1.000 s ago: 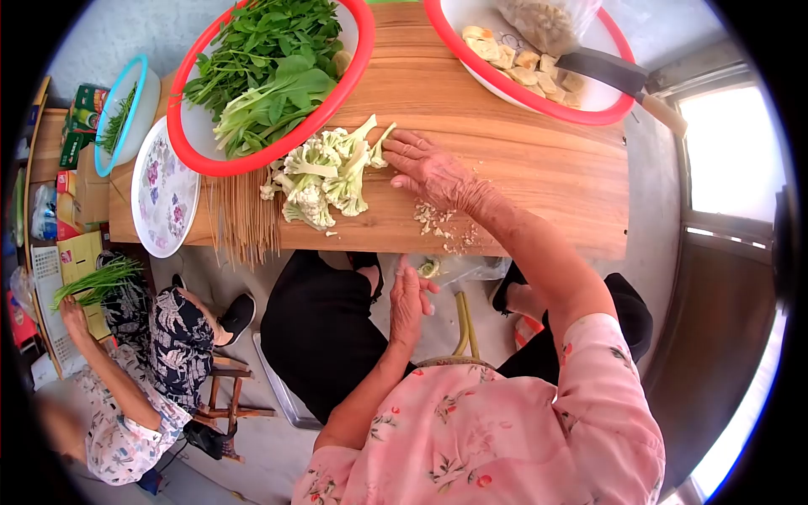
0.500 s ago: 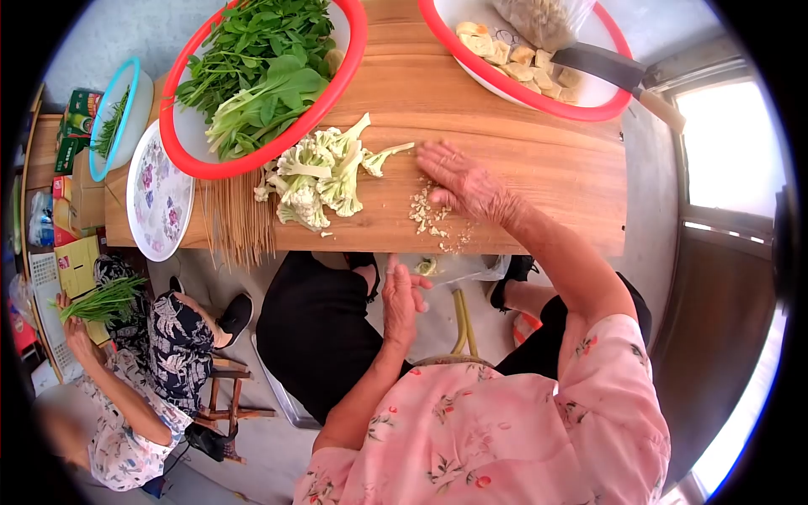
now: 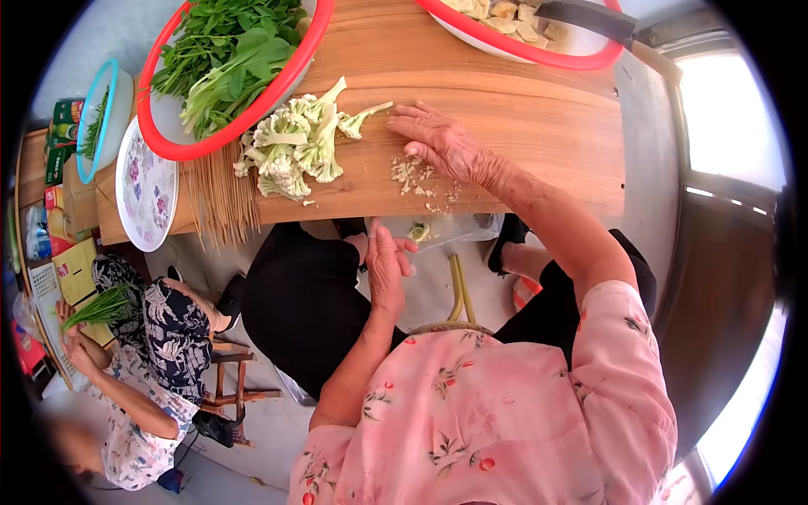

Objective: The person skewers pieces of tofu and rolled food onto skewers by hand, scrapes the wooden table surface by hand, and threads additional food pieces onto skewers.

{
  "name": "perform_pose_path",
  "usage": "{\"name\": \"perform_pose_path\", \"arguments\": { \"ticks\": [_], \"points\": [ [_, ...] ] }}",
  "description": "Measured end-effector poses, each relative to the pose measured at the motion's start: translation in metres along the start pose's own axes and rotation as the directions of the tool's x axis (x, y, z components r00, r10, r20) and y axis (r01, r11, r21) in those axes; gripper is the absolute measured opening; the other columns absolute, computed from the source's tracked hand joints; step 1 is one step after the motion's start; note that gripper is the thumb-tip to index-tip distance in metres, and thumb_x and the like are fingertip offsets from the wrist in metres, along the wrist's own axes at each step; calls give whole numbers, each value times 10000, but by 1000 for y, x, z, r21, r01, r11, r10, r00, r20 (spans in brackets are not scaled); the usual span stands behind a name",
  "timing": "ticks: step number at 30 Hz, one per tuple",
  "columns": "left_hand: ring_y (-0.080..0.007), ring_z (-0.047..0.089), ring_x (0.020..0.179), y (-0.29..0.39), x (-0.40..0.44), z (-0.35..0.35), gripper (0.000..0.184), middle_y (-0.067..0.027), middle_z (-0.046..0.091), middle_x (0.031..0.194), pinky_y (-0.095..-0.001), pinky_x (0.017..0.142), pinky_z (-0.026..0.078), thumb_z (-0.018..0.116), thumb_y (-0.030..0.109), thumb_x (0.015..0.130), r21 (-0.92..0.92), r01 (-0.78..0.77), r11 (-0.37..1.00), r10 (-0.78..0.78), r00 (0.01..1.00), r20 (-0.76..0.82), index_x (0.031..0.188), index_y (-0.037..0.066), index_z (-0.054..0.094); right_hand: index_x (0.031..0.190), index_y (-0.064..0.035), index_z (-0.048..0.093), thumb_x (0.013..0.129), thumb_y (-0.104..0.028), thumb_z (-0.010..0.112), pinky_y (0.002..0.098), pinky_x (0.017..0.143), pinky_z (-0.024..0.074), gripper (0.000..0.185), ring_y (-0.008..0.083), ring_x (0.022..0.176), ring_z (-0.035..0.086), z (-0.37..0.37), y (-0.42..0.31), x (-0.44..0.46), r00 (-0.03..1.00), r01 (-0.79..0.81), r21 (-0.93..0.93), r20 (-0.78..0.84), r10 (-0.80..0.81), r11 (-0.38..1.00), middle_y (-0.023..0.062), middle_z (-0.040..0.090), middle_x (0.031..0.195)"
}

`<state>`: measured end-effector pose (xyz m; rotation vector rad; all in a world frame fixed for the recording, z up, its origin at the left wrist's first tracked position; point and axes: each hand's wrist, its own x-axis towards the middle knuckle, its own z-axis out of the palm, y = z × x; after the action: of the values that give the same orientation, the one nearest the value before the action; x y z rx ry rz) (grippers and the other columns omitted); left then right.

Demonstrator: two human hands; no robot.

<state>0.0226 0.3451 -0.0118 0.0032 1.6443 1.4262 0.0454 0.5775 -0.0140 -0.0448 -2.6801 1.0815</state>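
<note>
My right hand [image 3: 442,145] rests on the wooden table, its fingers stretched out and nothing held. Small cauliflower crumbs [image 3: 412,174] lie scattered just below its thumb. To its left is a pile of cauliflower florets [image 3: 307,151], with one long-stemmed piece pointing toward my fingertips. My left hand [image 3: 385,269] is in front of the table edge, over the gap between my knees, with its fingers apart and nothing visible in it. Beyond it, near the edge, a clear plastic bag [image 3: 459,231] hangs low with a cauliflower scrap [image 3: 419,230] by it.
A red-rimmed basin [image 3: 313,46] of leafy greens stands at the back left. Another red-rimmed basin [image 3: 581,61] holds pale chunks, with a cleaver [image 3: 589,18] across it. Thin wooden skewers [image 3: 223,198] and a floral tray [image 3: 147,215] lie left. A seated person holds green stalks [image 3: 101,305].
The whole view has shifted, so the table sits higher in the picture. My right hand's fingers are slightly more curved. The other person's hands have come closer together at the green stalks.
</note>
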Motion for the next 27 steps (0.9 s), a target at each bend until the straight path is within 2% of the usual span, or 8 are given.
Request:
{"name": "perform_pose_path", "arguments": {
  "ticks": [1, 7, 11, 13, 16, 20, 24, 27],
  "points": [
    [-53, 363, 454, 1, 0, -1, 601, -76, 536, 719, -210, 441, 355, 307, 516, 935, 5, -1, 1000, 1, 1000, 1, 1395, 131, 271, 1248, -23, 454, 912, -348, 428, 436, 1082, 239, 468, 299, 1236, 391, 1, -1, 3, 999, 38, -177, -11, -41, 983, 154, 493, 1249],
    [-54, 354, 452, 6, 1, -2, 600, -75, 533, 720, -211, 439, 357, 316, 522, 930, -33, 21, 999, -22, 1000, -6, 1393, 142, 278, 1231, -25, 470, 914, -323, 440, 439, 1076, 253, 436, 290, 1225, 409, 11, -32, -24, 972, 105, 106, 199, -124, 989, 149, 511, 1226],
    [-56, 353, 453, 2, 2, -5, 595, -80, 533, 726, -218, 431, 359, 327, 521, 928, -29, 9, 1000, -10, 1000, -10, 1390, 148, 287, 1205, -14, 493, 911, -366, 434, 445, 1064, 258, 462, 348, 1229, 388, -9, -40, -35, 979, -124, 286, 191, 70, 950, 184, 488, 1241],
    [-56, 354, 454, 1, 2, -4, 595, -80, 533, 728, -220, 429, 360, 331, 521, 927, -29, 3, 1000, -3, 1000, -4, 1388, 148, 289, 1227, 0, 464, 899, -400, 440, 441, 1052, 267, 518, 361, 1218, 389, -23, -14, -33, 986, -79, -105, -155, 62, 991, 209, 463, 1254],
    [-57, 358, 453, 1, 2, -4, 601, -81, 532, 721, -223, 426, 364, 337, 526, 923, -29, 8, 1000, -9, 1000, -18, 1383, 142, 295, 1254, 35, 421, 887, -431, 429, 437, 1073, 236, 594, 338, 1257, 348, -17, 0, -36, 985, -125, -482, -162, 52, 867, 215, 414, 1304],
    [-60, 362, 451, 3, 2, -2, 605, -86, 533, 724, -223, 422, 368, 342, 530, 919, -37, 3, 999, -4, 1000, -27, 1377, 137, 302, 1337, 34, 299, 864, -556, 338, 435, 1106, 142, 757, 319, 1328, 222, -9, -28, -50, 953, 34, -73, 302, -11, 997, 196, 305, 1393],
    [-62, 362, 449, 3, 0, -1, 597, -86, 537, 724, -225, 421, 372, 332, 525, 923, -20, 5, 1000, -5, 1000, -20, 1376, 137, 302, 1345, 34, 280, 830, -608, 338, 435, 1107, 136, 825, 320, 1333, 206, -27, -18, -51, 967, -253, -336, -121, 225, 907, 196, 281, 1405],
    [-61, 360, 453, 1, 2, -1, 605, -81, 536, 719, -225, 426, 371, 328, 533, 922, 9, -18, 1000, 18, 1000, -7, 1377, 135, 300, 1346, 40, 275, 827, -610, 349, 433, 1104, 137, 836, 321, 1333, 206, -5, -23, -69, 994, -68, -407, 54, 98, 911, 199, 269, 1410]
  ]
}}
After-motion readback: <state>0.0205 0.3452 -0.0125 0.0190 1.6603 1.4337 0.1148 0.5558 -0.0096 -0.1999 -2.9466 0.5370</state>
